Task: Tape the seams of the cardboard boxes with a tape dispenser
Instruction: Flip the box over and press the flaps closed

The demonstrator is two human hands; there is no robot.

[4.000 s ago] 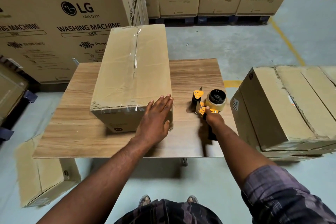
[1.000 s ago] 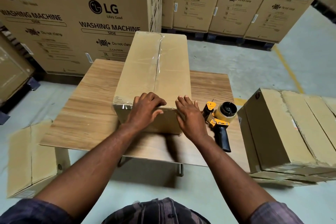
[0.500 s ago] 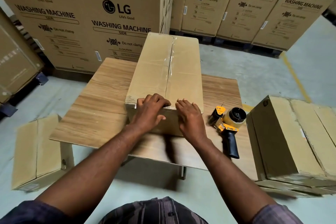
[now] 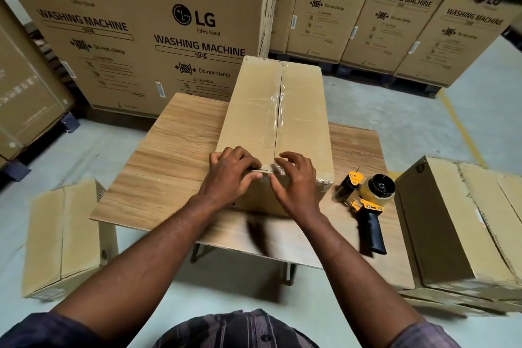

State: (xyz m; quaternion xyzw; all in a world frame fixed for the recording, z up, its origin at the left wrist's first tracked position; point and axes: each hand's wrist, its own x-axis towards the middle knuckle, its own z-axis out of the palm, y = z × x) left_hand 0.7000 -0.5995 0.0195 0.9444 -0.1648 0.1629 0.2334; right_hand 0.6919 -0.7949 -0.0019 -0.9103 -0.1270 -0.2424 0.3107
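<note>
Cardboard box (image 4: 254, 121) lying lengthwise on table (image 4: 169, 150), clear tape (image 4: 275, 118) along its top seam. Left hand (image 4: 230, 178) and right hand (image 4: 298, 183) at near edge, fingers (image 4: 243, 157) curled, pinching the tape's end. Tape dispenser (image 4: 367, 200) lying right of box, untouched.

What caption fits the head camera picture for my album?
Left hand and right hand pinch clear tape at the edge of a brown cardboard box; yellow tape dispenser lies beside it.

open table (image 4: 169, 150) left of box (image 4: 251, 110), tape dispenser (image 4: 368, 200) (handle toward person) crowding right, stacked boxes (image 4: 452, 223) beyond
</note>
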